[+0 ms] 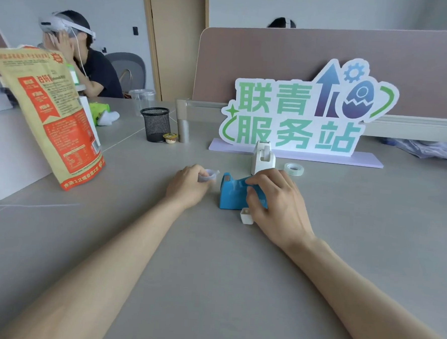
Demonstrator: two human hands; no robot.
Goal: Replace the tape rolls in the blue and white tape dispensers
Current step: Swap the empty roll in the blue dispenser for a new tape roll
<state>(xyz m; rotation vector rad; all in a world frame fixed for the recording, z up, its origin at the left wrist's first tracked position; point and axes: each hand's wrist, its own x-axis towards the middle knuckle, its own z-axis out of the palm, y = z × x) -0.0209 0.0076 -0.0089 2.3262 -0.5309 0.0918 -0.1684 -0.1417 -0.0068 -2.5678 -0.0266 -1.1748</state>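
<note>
From the head view, our left hand [188,187] pinches a clear tape roll [208,175] beside the blue plastic tape dispenser [235,195] on the grey worktop [210,273]; our right hand [276,202] curls around that dispenser's body, the white dispenser [263,158] just behind.

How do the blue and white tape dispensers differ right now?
The blue dispenser is near and gripped by the right hand; the white dispenser stands farther back, untouched. The blue one shows its long side; the white one is seen end-on, looking narrow and tall. Both stand upright on the grey table.
</note>
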